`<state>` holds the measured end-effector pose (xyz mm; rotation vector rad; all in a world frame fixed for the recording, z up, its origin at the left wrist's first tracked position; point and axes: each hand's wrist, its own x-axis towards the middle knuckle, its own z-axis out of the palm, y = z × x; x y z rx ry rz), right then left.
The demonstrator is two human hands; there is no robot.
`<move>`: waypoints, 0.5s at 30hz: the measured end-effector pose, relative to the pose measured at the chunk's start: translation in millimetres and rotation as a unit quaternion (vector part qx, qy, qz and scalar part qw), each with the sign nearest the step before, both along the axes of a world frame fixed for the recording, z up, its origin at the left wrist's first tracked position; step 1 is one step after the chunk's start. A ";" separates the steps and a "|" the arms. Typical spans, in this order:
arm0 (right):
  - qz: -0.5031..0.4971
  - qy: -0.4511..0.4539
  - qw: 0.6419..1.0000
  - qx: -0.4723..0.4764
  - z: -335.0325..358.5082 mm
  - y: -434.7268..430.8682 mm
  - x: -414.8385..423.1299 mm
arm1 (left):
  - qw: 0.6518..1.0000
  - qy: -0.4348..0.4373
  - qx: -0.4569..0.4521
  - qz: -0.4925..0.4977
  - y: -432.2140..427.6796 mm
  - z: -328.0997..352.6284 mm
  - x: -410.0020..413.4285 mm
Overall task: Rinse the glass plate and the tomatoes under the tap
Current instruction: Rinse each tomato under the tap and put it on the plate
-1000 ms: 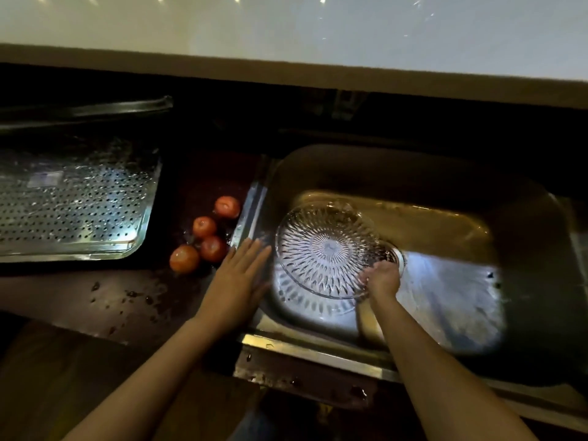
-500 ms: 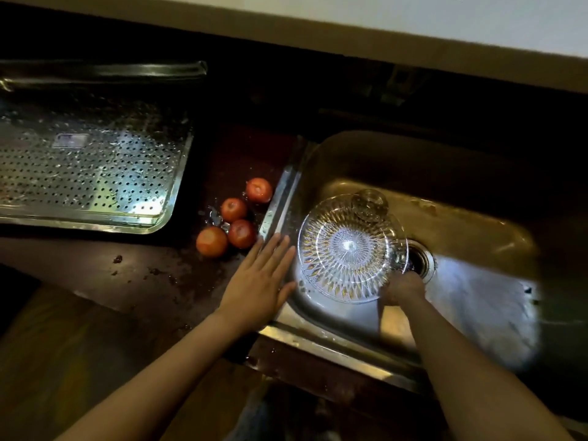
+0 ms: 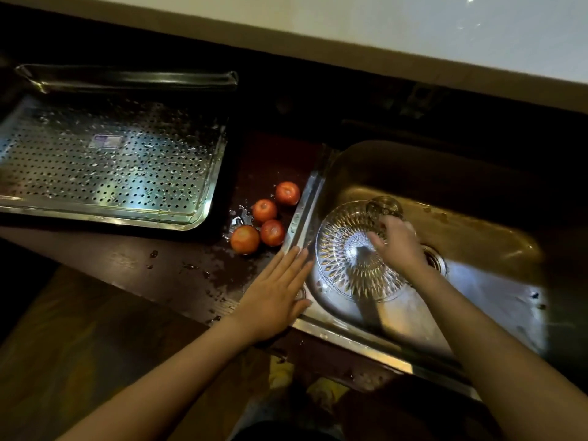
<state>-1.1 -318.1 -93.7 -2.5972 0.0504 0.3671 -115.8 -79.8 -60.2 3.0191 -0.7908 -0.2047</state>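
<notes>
A cut-glass plate sits tilted in the left part of the steel sink. My right hand lies over the plate's right side. Its fingers reach toward the centre and it grips the plate. My left hand rests flat and open on the wet counter and the sink's left rim, just beside the plate. Several red tomatoes lie in a cluster on the dark counter, just left of the sink rim and beyond my left fingertips. No running water or tap is clearly visible.
A perforated steel draining tray stands on the counter at the left. A small clear glass piece sits at the plate's far edge. The drain lies right of my right hand. Water drops speckle the counter.
My right hand has moved from the plate's lower right rim up onto its right side and face. The view has shifted right and down. My left hand stays on the sink rim.
</notes>
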 end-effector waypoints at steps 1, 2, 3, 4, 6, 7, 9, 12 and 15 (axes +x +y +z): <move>0.052 -0.002 0.997 0.048 12.0 15.1 0.9 | 1.000 0.011 -0.016 0.004 5.9 0.8 -5.9; 0.104 -0.008 0.991 0.082 23.4 30.0 0.6 | 0.999 0.021 -0.028 0.008 11.9 1.8 -10.8; 0.154 -0.021 0.982 0.105 33.9 44.1 -0.5 | 0.999 0.029 -0.034 0.006 18.2 2.7 -14.7; 0.196 -0.038 0.973 0.117 41.4 56.7 -2.5 | 0.999 0.033 -0.034 -0.001 24.7 3.0 -17.3; 0.246 -0.054 0.960 0.126 51.5 78.5 -6.8 | 0.999 0.032 -0.024 -0.023 37.5 2.6 -19.9; 0.257 -0.051 0.957 0.124 54.0 87.4 -8.6 | 0.999 0.031 -0.020 -0.033 42.6 2.1 -20.5; 0.268 -0.051 0.955 0.113 53.9 101.2 -11.0 | 0.998 0.033 -0.018 -0.050 49.5 1.4 -20.9; 0.262 -0.063 0.957 0.106 46.4 113.0 -14.6 | 0.997 0.043 -0.014 -0.061 53.0 1.6 -20.0; 0.233 -0.070 0.961 0.129 40.1 120.8 -16.2 | 0.996 0.061 -0.038 -0.056 53.7 -3.4 -19.6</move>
